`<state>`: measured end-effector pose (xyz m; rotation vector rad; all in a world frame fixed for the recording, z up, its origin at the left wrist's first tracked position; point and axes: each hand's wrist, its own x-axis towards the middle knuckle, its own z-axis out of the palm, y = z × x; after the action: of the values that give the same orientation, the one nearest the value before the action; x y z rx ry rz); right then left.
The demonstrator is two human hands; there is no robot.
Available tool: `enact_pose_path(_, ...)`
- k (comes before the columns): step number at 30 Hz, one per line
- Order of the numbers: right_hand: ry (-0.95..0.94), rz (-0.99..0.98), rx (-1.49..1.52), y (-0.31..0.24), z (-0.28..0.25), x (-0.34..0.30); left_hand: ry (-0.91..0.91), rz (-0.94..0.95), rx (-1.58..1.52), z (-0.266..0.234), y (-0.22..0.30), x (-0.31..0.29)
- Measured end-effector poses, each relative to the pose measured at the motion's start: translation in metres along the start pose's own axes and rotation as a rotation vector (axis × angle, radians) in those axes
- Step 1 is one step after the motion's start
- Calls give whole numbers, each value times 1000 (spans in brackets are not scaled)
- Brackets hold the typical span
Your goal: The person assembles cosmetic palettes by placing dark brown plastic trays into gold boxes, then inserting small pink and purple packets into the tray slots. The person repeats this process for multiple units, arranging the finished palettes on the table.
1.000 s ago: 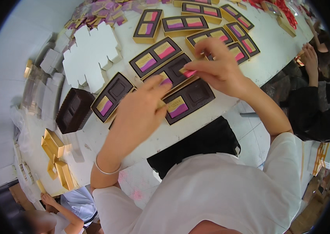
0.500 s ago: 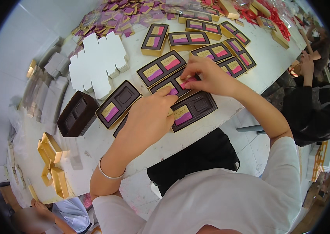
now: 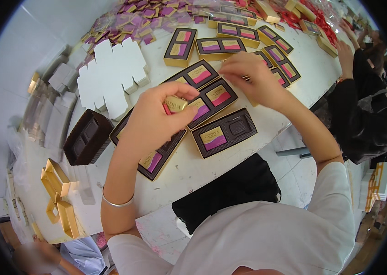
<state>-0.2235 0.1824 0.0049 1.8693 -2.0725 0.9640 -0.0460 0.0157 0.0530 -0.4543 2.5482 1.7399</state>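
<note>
A: In the head view, what is the left hand (image 3: 154, 121) gripping?

B: It is pinching one small gold-wrapped chocolate (image 3: 175, 103) between thumb and fingertips, hovering just above the dark trays (image 3: 212, 98) on the white table (image 3: 189, 169), probably so it can drop straight into a slot.

A: And the right hand (image 3: 250, 78)?

B: It is reaching farther along the row, fingers curled down on another tray; whether it is clutching anything, I cannot tell.

A: How many trays?

B: About ten are lying open in rows, each taking two pieces. The nearest tray (image 3: 224, 133) is showing one wrapped piece and one bare slot. One brown empty insert (image 3: 86, 137) is sitting apart at the left, beside a few gold lids (image 3: 58, 176).
</note>
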Motion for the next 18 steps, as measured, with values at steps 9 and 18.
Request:
enact_pose_path(9, 135, -31, 48, -45, -13, -4, -175, -144, -1159, 10, -28, 16)
enact_pose_path(18, -3, -106, 275, -57, 2, -12, -218, -179, -1135, 22, -23, 8)
